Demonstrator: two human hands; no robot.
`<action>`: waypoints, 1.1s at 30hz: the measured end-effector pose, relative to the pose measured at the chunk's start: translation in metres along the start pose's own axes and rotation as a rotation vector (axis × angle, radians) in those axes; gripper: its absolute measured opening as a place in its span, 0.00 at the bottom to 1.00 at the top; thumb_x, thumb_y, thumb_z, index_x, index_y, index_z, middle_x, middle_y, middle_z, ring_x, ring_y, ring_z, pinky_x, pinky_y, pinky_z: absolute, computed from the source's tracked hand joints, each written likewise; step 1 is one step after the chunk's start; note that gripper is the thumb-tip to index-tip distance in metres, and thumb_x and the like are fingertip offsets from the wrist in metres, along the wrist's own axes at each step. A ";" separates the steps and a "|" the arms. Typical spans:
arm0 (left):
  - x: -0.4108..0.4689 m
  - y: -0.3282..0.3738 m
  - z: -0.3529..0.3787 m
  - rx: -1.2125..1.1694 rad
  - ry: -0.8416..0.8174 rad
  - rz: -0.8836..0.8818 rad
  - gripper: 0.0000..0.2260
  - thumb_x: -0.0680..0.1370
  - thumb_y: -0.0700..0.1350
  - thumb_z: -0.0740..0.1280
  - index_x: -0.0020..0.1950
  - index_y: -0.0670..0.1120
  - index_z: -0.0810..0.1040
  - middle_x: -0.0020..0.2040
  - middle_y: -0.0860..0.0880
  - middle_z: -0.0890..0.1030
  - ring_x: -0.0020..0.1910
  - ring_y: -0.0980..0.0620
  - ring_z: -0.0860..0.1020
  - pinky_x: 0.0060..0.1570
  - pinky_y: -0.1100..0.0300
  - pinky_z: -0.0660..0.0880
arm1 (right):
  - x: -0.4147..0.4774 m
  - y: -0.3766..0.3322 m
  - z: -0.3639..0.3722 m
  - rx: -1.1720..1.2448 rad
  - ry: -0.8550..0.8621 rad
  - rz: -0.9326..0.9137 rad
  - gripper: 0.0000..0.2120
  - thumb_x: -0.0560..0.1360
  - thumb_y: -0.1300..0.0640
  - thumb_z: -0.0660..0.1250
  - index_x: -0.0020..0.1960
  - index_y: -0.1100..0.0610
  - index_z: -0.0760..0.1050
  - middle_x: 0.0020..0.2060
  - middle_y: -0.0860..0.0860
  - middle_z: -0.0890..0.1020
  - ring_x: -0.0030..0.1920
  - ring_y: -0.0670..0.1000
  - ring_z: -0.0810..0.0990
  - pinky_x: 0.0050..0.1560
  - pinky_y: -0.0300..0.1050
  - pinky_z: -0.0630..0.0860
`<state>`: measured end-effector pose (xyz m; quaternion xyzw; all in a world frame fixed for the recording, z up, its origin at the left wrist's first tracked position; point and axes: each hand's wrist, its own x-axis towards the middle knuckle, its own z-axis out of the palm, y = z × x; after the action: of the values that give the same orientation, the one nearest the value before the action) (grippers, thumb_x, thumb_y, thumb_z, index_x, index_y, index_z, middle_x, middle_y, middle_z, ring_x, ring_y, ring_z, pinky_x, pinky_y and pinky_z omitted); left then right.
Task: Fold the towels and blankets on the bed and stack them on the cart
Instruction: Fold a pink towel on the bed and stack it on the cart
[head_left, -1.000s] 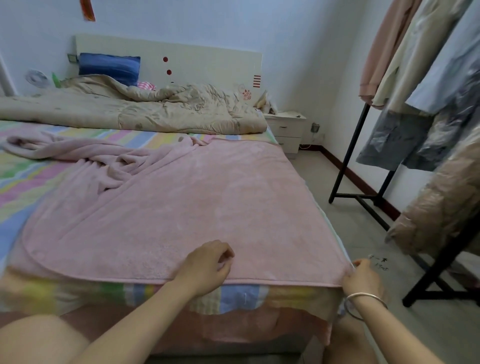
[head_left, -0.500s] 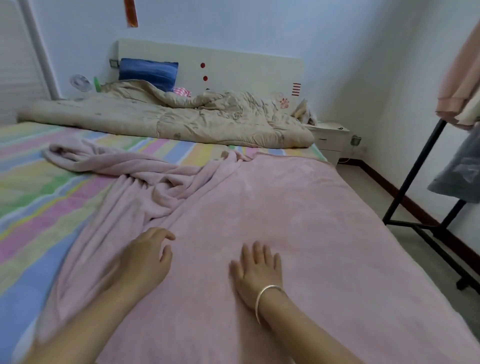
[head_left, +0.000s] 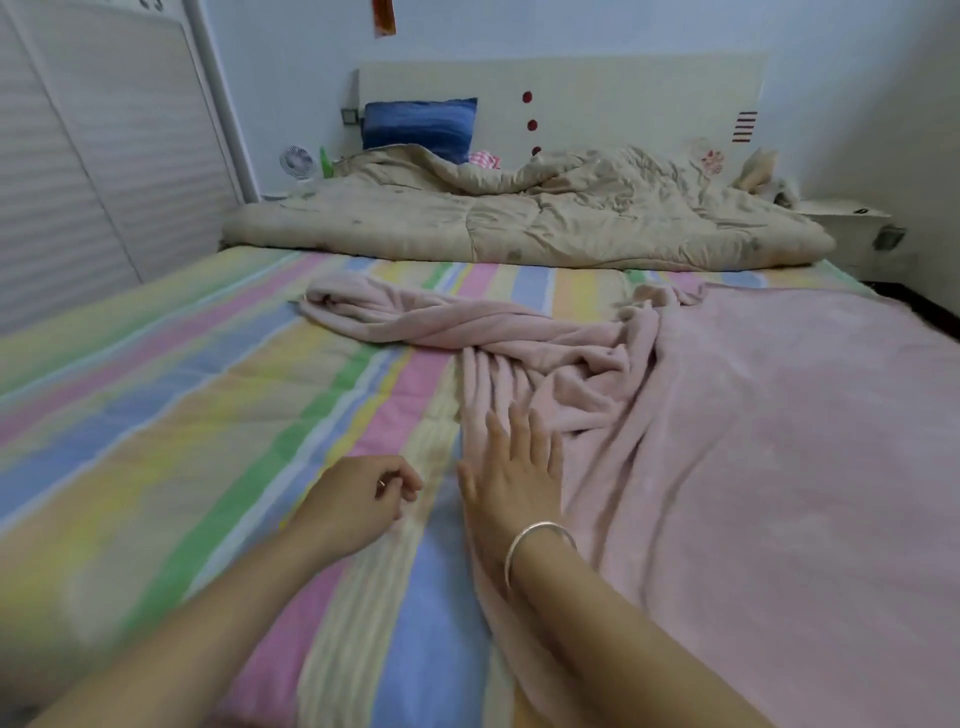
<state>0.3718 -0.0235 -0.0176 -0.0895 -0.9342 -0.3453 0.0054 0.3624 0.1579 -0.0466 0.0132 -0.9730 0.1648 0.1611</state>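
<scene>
The bed (head_left: 208, 415) is taking up most of the view, wearing a sheet striped in pink, blue, green and yellow. A pink blanket (head_left: 779, 441) is lying across its right half. The blanket's right part is lying flat, while its left part is bunching into folds and trailing off in a twisted rope toward the middle of the bed. A crumpled beige quilt (head_left: 519, 223) is lying across the head of the bed, beyond the blanket. White ribbed wardrobe doors (head_left: 78, 156) are standing along the left side.

The pale headboard (head_left: 597, 98) is showing three red dots and a block of short red bars. A blue pillow (head_left: 421, 122) is leaning against it behind the quilt.

The right hand (head_left: 514, 473) is resting flat on the left edge of the blanket, just below the folds, fingers straight and slightly spread. A silver bangle (head_left: 540, 540) is circling its wrist. The left hand (head_left: 358, 499) is sitting just beside it over the striped sheet, apart from the blanket, fingers loosely curled and gripping nothing.

A small white fan (head_left: 297, 162) is standing by the wall left of the pillow. A red strip (head_left: 383, 18) is hanging on the wall, cut off by the top edge; any writing on it is too blurred to read.
</scene>
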 end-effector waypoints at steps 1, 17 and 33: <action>0.002 -0.010 -0.010 -0.007 0.002 -0.006 0.17 0.77 0.34 0.60 0.40 0.55 0.80 0.38 0.56 0.84 0.34 0.56 0.82 0.43 0.53 0.81 | 0.011 -0.008 0.007 -0.019 0.044 -0.007 0.35 0.73 0.37 0.47 0.74 0.55 0.63 0.75 0.56 0.62 0.75 0.59 0.57 0.72 0.56 0.48; -0.031 -0.103 -0.108 -0.395 0.164 -0.305 0.13 0.79 0.34 0.56 0.49 0.43 0.80 0.44 0.46 0.85 0.39 0.46 0.83 0.37 0.58 0.76 | -0.016 -0.143 -0.032 0.646 -0.706 -0.171 0.08 0.74 0.67 0.60 0.39 0.66 0.76 0.32 0.55 0.73 0.34 0.48 0.71 0.36 0.39 0.68; 0.005 -0.155 -0.109 -0.502 0.224 -0.447 0.12 0.80 0.33 0.55 0.48 0.42 0.78 0.44 0.45 0.82 0.32 0.50 0.78 0.29 0.59 0.71 | 0.143 -0.160 0.097 -0.188 -0.288 0.001 0.39 0.77 0.39 0.55 0.78 0.63 0.49 0.76 0.61 0.53 0.76 0.62 0.47 0.73 0.54 0.56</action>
<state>0.3344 -0.2080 -0.0340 0.1568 -0.8105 -0.5643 0.0100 0.2097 -0.0214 -0.0375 0.0210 -0.9972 0.0694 0.0206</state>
